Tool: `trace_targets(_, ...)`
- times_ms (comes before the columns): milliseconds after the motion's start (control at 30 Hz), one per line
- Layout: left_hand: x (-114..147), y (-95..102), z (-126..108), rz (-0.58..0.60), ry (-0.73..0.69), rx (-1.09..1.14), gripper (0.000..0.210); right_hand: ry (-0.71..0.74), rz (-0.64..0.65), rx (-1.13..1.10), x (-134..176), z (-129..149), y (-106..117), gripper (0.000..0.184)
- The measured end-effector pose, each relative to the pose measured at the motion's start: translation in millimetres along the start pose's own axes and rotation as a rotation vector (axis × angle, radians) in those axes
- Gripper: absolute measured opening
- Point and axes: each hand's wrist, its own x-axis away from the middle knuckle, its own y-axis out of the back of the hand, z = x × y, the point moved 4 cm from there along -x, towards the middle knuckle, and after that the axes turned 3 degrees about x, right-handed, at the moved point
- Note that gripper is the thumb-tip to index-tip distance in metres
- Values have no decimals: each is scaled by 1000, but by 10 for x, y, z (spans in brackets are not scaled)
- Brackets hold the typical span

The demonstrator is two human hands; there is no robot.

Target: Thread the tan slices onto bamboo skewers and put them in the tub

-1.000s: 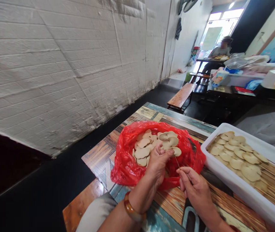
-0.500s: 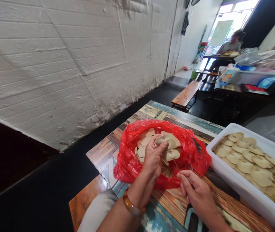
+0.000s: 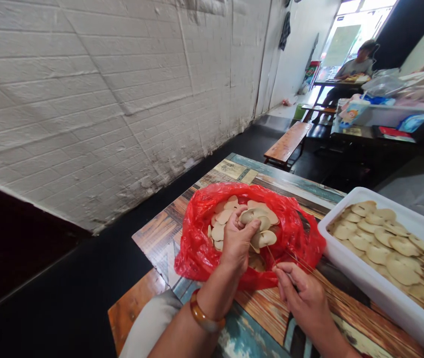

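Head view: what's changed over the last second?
The left hand has shifted its grip up and slightly left; its thumb now lies over the pale slices, not below them. The right hand still pinches the thin stick. Red bag and white tray stayed put; the camera swung slightly left.

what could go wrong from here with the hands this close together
The stick in the right hand points toward the left hand, so a slip might prick its fingers. The slices in the left hand look thin and might tear if pushed hard. A dropped slice would probably land in the red bag below.
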Motion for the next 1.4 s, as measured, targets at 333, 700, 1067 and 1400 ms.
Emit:
trace_targets(333,5,-5,21,24,28,20,56,-3,-6,-20,-10,-14,-18,25)
trace_targets(700,-89,113,-185,-1,-39,31,54,52,15,42,-6,31,7,23)
trace_targets(1067,-96,105,-123,12,-14,-6,57,55,22,28,7,13,-1,23)
trace_targets(1400,-96,101,-76,49,98,44,48,-191,69,-240,-3,-42,-14,26)
